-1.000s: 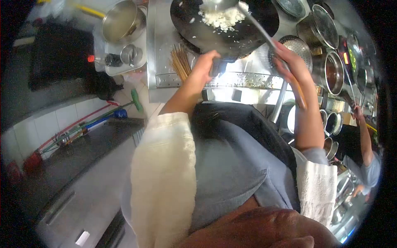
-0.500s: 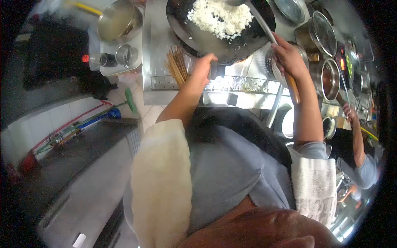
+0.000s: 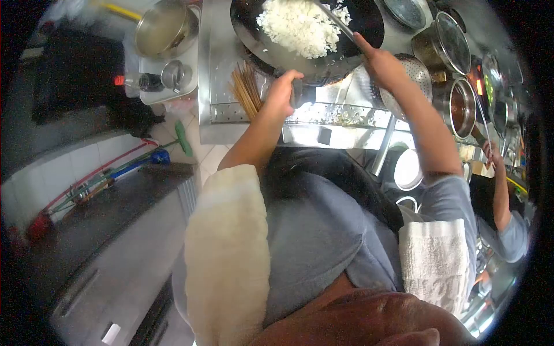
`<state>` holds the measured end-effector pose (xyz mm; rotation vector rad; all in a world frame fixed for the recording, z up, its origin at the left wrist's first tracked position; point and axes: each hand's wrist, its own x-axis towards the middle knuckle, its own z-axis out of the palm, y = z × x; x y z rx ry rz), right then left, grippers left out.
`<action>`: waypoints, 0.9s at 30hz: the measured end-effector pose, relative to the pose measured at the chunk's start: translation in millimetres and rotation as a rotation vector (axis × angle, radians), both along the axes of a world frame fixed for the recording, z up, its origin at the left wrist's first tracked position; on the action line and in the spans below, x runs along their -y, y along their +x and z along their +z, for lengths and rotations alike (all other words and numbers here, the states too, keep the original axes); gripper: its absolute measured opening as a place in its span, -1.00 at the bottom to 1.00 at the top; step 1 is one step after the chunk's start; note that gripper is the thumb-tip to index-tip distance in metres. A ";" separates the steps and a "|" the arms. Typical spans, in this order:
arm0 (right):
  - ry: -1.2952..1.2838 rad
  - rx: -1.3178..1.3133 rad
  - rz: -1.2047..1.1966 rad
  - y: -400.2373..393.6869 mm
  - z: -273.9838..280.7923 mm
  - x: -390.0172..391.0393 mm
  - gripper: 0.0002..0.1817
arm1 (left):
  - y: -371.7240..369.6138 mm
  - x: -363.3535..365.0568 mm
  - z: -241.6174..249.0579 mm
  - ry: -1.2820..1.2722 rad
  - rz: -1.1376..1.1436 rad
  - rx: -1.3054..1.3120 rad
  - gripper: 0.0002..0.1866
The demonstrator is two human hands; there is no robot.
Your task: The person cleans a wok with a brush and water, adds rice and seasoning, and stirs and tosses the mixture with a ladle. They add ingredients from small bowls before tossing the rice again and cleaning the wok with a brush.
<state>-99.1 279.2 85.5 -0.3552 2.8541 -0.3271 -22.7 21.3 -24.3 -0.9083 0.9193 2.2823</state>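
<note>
A dark wok [image 3: 242, 34] stands at the top of the view with a heap of white rice [image 3: 297, 29] in it. My left hand [image 3: 281, 95] is closed around the wok's handle [image 3: 297, 92] at the near side. Over the wok's right side, my right hand [image 3: 385, 68] grips the metal shaft of a long ladle [image 3: 340, 23]. The ladle's head is cut off by the top edge and cannot be seen clearly. A bamboo wok brush [image 3: 246, 89] rests on the steel stove top just left of my left hand.
A perforated strainer [image 3: 412, 86] sits right of the wok, near several pots [image 3: 461, 106]. On the left, a metal bowl [image 3: 164, 29] and a bottle [image 3: 141, 82] stand by a white tray [image 3: 173, 95]. At far right, another person's hand [image 3: 490, 153] holds a long-handled tool.
My right hand has moved up and left, pushing the ladle farther across the wok. The rice has shifted slightly left and nearer to me. My left hand stays on the wok handle.
</note>
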 end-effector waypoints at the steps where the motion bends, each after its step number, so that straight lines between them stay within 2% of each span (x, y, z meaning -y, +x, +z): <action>1: 0.077 0.018 0.093 4.7 24.2 -7.3 -0.21 | -0.3 0.3 -1.4 0.002 -0.002 0.000 -0.71; 2: 0.156 0.039 0.189 13.7 39.6 -13.1 -0.19 | 1.0 1.0 -4.7 0.040 -0.011 -0.014 -0.70; 4: 0.207 -0.037 0.185 35.6 41.4 -20.7 -0.16 | -0.9 1.0 -9.4 0.082 -0.017 -0.032 -0.69; 7: 0.273 0.039 0.212 55.6 46.3 -40.0 -0.15 | -0.2 0.8 -5.6 0.060 -0.002 -0.069 -0.68; 9: 0.444 0.079 0.207 58.9 63.7 -47.6 -0.11 | 0.9 2.7 4.8 0.000 -0.027 -0.026 -0.69; 13: 0.471 0.135 0.193 94.9 81.4 -57.4 -0.11 | 6.0 0.7 4.3 0.036 0.058 -0.068 -0.71; 15: 0.444 0.106 0.164 101.8 84.9 -72.0 -0.11 | 2.1 2.7 1.4 0.083 -0.004 -0.068 -0.73; 17: 0.355 0.035 0.106 107.9 88.3 -72.8 -0.14 | -1.5 2.9 -0.4 0.082 0.028 -0.066 -0.74; 21: 0.345 0.132 0.165 111.5 87.2 -80.9 -0.21 | 1.1 5.0 -3.4 0.174 0.000 -0.074 -0.74; 24: 0.232 0.059 0.106 106.5 64.3 -64.3 -0.19 | -1.1 1.7 -7.4 0.084 0.020 -0.073 -0.73; 27: 0.152 0.095 0.077 94.0 34.0 -40.7 -0.17 | -1.3 0.1 -10.4 0.146 0.047 -0.069 -0.74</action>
